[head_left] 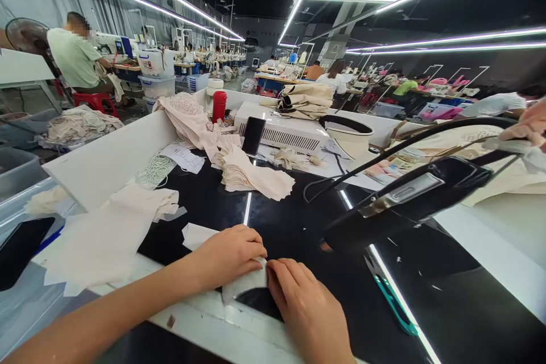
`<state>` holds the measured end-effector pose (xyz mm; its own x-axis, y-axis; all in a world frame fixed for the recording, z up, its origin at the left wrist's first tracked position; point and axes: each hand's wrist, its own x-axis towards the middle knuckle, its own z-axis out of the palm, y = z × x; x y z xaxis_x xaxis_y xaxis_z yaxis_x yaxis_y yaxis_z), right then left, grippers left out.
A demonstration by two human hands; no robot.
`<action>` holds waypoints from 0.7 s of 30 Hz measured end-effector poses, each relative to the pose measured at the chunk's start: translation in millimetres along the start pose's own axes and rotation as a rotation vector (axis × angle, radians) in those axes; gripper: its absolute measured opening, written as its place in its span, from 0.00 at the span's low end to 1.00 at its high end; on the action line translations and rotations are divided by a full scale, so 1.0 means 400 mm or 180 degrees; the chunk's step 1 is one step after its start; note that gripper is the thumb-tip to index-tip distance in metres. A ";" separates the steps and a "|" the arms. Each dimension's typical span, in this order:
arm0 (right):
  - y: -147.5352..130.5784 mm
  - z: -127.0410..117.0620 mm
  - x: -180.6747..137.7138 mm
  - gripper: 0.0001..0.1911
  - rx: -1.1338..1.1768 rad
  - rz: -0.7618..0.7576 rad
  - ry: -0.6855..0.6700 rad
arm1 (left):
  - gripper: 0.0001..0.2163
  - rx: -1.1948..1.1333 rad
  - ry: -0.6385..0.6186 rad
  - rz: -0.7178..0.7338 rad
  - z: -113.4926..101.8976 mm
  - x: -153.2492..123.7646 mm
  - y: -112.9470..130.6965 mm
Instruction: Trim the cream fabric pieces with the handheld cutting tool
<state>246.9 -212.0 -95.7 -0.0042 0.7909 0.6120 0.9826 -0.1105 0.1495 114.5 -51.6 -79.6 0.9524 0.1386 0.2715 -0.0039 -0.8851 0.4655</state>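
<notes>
A black phone (24,251) lies at the far left. Next is a pile of pale cloth (108,227), partly on the shiny black surface (341,284). The left hand (234,253) has its fingers bent and pinches a small white cloth (249,281) at the front edge. The right hand (301,301) curls its fingers at the cloth's right side; I cannot tell if they grip it. Farther right lie green-blue scissors (394,304), and another person's hand (526,128) shows at the edge.

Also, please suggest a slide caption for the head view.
Left hand and right hand meet at pale cloth near the edge of a black tabletop, scissors farther right.
</notes>
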 end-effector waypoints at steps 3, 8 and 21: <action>-0.001 0.002 -0.002 0.24 0.0066 -0.0020 0.0152 | 0.05 -0.0121 -0.0045 -0.0073 0.003 0.007 -0.007; -0.004 0.004 0.001 0.24 0.0110 -0.0145 0.0369 | 0.05 -0.0347 -0.0078 -0.0247 0.000 0.006 -0.011; -0.001 0.009 0.001 0.21 0.0155 -0.0116 0.0316 | 0.05 -0.0560 -0.0089 -0.0319 -0.018 0.011 -0.002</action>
<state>247.1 -209.6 -98.3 -0.0561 0.7301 0.6810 0.9893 -0.0513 0.1365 116.5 -47.1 -72.6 0.9588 0.2075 0.1941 0.0405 -0.7759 0.6295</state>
